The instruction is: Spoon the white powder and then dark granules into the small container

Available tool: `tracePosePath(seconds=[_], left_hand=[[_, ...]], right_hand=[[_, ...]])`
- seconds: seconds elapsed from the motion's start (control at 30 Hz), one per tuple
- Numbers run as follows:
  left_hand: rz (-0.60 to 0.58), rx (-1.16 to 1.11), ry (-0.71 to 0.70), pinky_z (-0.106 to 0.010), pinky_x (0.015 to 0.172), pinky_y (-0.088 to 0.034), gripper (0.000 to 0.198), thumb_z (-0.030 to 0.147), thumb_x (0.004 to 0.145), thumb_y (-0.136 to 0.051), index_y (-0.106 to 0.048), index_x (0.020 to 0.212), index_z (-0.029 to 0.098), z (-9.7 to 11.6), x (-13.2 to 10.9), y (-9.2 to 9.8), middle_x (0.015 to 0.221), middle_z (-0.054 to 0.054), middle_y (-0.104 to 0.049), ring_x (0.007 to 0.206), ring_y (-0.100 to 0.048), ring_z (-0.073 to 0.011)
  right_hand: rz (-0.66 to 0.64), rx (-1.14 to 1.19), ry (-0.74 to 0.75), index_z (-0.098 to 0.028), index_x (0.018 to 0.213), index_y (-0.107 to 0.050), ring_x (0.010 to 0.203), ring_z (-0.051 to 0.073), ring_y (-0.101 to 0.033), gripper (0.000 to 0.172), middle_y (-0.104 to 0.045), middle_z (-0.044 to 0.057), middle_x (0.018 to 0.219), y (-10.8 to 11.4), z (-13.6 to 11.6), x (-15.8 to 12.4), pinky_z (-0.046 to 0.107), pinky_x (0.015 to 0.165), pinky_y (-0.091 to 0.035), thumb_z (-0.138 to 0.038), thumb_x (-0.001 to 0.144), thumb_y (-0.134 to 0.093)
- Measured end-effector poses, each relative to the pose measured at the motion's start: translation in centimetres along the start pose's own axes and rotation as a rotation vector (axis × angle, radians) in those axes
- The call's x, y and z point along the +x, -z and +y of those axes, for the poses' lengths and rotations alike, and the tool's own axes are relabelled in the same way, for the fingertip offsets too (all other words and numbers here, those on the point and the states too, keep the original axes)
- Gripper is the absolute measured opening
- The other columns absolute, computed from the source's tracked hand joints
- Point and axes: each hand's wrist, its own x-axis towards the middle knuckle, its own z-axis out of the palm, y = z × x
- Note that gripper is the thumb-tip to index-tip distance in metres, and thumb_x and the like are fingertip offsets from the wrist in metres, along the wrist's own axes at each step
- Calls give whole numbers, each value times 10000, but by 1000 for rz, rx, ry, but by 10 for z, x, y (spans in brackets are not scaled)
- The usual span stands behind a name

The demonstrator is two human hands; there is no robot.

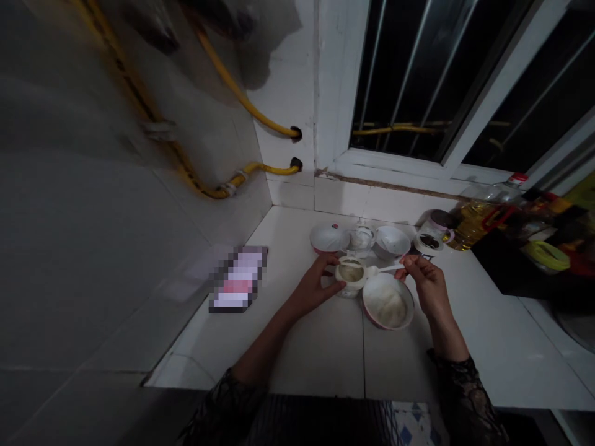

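While a small jar [351,274] is gripped by the left hand [316,288], a white spoon [383,269] is pinched at its rim by the right hand [427,285]; a bowl [388,301] is set between them on the surface [325,347].

Dim shot overall. Window [418,74] far beyond my hands is black, no daylight thru it. Light seems to fall from overhead: the white table [325,353] round my left hand [318,285] and right hand [430,285] is the brightest bit, greyish tho. Wall [93,235] well left of my left hand sinks to murky grey, yellow hose [139,93] on it blurred. Cup [351,275] in my left hand and spoon [383,269] in my right look soft, little detail. Wide-angle bend at the edges; bottles [483,217] beyond my right hand are smeared. Pixelated patch [239,279] just left of my left hand.
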Motion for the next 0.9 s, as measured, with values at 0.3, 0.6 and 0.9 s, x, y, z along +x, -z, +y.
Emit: tracePosePath(seconds=[0.3,0.6,0.9], left_hand=[[2,-43,1,-394,898,-531,337,334,815,-710,-527,1077,225,4,0,-1,1260,-103,-577,1154,-584,-249],[-3,-24,5,-394,894,-534,347,333,817,-706,-515,1089,232,3,1,0,1268,-100,-576,1163,-578,-249],[5,-6,-5,-403,888,-547,337,319,813,-709,-531,1084,226,3,1,0,1258,-108,-582,1158,-592,-256]], right_hand=[[-251,-672,861,-214,934,-630,647,174,-612,182,-728,31,771,-31,0,-17,450,924,-468,-128,950,-470],[-118,-293,272,-228,881,-641,717,205,-652,260,-699,33,728,7,-6,-8,328,716,-508,-459,940,-537],[-196,-796,345,-219,866,-656,700,222,-630,228,-685,49,699,49,-10,-1,347,744,-467,-327,948,-473]])
